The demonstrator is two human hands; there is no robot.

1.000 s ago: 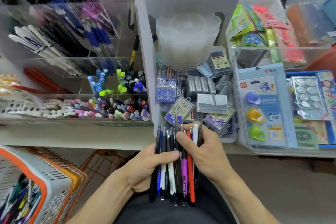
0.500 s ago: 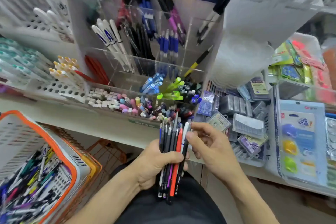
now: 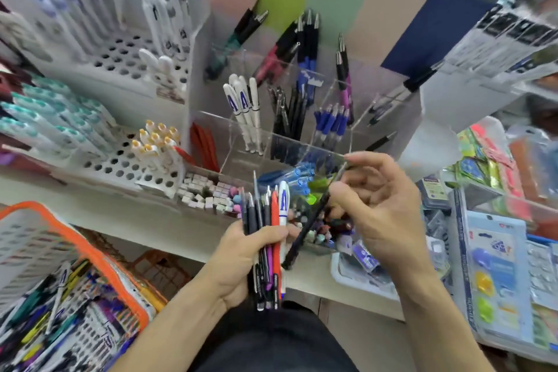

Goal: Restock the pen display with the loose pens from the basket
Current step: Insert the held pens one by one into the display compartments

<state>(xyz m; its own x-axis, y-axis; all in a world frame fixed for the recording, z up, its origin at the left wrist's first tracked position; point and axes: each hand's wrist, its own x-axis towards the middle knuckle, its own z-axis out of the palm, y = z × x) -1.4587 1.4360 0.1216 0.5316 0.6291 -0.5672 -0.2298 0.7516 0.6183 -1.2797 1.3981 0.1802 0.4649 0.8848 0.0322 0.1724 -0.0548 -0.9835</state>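
Pens: a bundle of pens [image 3: 267, 238] stands upright in the left hand [image 3: 241, 263], fingers wrapped tight round the middle, thumb pressed across the front. Mixed lot: dark barrels, one red, one purple, one white w/ a blue mark near the cap. Tips and caps stick out above the fist, ends poke out below.

Right hand [image 3: 377, 208] pinches a single black pen [image 3: 305, 229] btwn thumb and fingertips near its upper end; other fingers loosely curled. That pen is tilted, lower end next to the bundle, top leaning right toward the display, apart from the rest.

Vs. half a sec ago: the right hand was only fingering the bundle's top; now one black pen is drawn out of it and held separately. View has also swung up and left, so more of the racks shows.

Clear acrylic pen display [image 3: 302, 136] sits on the white shelf [image 3: 126, 214] just behind the hands, compartments holding white, black, blue and purple pens (rear ones blurred). White perforated rack [image 3: 114, 157] beside it on the left. Basket [image 3: 69, 232], orange-rimmed, is lower left below the shelf edge, w/ loose pens [image 3: 60, 311] heaped inside. Packaged stationery [image 3: 495, 275] lies to the right.
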